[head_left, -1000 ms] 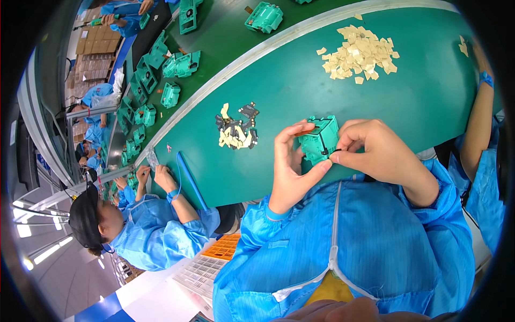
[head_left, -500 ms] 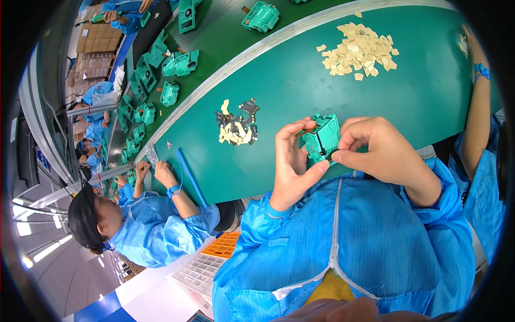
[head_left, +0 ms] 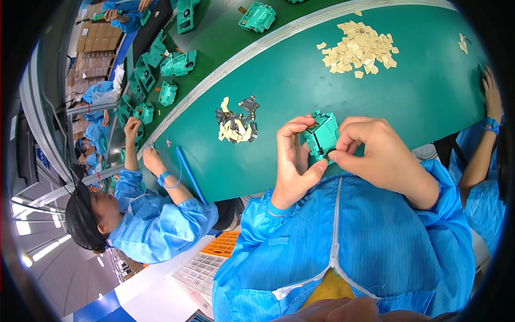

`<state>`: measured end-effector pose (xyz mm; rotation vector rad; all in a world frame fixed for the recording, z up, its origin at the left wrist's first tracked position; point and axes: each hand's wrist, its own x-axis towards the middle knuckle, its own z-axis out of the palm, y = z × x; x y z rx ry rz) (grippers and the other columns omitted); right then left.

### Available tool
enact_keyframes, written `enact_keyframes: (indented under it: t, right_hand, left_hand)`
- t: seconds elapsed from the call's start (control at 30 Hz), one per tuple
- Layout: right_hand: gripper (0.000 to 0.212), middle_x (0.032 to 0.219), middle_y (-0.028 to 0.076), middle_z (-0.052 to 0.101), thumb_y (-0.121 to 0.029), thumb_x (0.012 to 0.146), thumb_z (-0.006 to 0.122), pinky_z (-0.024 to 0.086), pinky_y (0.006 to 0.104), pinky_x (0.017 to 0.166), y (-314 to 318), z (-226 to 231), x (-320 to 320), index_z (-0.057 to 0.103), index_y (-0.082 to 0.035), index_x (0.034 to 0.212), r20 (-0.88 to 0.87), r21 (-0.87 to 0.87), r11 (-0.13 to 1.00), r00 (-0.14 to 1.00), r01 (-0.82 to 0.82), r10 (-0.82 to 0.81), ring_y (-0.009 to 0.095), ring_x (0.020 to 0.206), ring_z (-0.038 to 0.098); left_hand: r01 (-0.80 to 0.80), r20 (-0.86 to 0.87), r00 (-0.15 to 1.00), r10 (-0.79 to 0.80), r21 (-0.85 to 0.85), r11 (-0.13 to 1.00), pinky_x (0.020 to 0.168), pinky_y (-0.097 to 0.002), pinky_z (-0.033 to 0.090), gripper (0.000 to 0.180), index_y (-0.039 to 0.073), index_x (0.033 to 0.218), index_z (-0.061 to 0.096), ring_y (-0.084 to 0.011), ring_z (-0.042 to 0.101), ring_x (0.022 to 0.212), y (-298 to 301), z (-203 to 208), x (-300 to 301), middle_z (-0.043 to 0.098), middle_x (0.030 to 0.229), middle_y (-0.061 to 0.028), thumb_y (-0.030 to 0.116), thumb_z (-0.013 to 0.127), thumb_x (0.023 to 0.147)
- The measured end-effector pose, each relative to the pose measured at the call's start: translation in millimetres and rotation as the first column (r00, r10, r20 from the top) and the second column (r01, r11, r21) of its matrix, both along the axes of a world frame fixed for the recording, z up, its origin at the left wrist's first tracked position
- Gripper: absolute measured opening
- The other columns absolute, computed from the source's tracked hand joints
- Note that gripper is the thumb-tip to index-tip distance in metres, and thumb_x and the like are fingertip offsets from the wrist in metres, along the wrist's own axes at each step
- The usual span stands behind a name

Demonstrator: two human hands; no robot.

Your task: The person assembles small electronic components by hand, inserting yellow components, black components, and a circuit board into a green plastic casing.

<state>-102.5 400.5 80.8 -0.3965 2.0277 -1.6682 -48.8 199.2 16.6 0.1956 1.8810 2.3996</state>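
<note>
left hand [head_left: 292, 169] is curled around a green plastic housing [head_left: 326, 131], fingers at its left side and thumb near its lower edge, so the housing sits tilted between the two hands. right hand [head_left: 375, 150] is closed in a pinch, thumb and forefinger on a small black part [head_left: 331, 153] at the housing's lower right corner. left of the left hand, a mixed pile of dark and cream pieces [head_left: 236, 126] lies on the green table [head_left: 289, 80]; farther left is a blue rod [head_left: 189, 174]. straight beyond the right hand is a larger heap of cream pieces [head_left: 359, 48]. past the left hand, behind a pale rail [head_left: 225, 67], more green housings [head_left: 257, 17] lie on a belt. a co-worker [head_left: 155, 228] sits to the left of the left hand, and another person's hand [head_left: 491, 96] is well to the right of the right hand.
</note>
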Motion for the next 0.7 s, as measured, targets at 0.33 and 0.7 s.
enact_keyframes:
  t: [0.33,0.7]
  right_hand:
    - [0.015,0.076,0.015,0.063,-0.003,0.079,0.072,0.051,0.0361,0.058,-2,2,3,0.060,0.005,0.076,-0.112,0.039,0.999,0.994,0.019,-0.014,0.026,0.063,0.065]
    - [0.033,0.083,0.001,0.061,0.003,0.088,0.074,0.048,0.0223,0.067,4,-5,-13,0.044,-0.007,0.096,0.264,-0.256,0.966,0.964,0.039,0.031,0.006,0.076,0.060]
  left_hand:
    - [0.003,-0.040,0.999,-0.004,-0.030,1.000,0.113,-0.0509,0.036,0.075,0.012,0.138,0.032,-0.0316,0.029,0.144,2,4,-3,0.037,0.142,-0.0140,-0.007,0.064,0.072]
    - [-0.027,0.062,0.998,0.021,0.094,0.995,0.108,-0.0460,0.042,0.071,0.012,0.136,0.033,-0.0263,0.035,0.140,6,13,-4,0.037,0.142,-0.0140,-0.009,0.064,0.075]
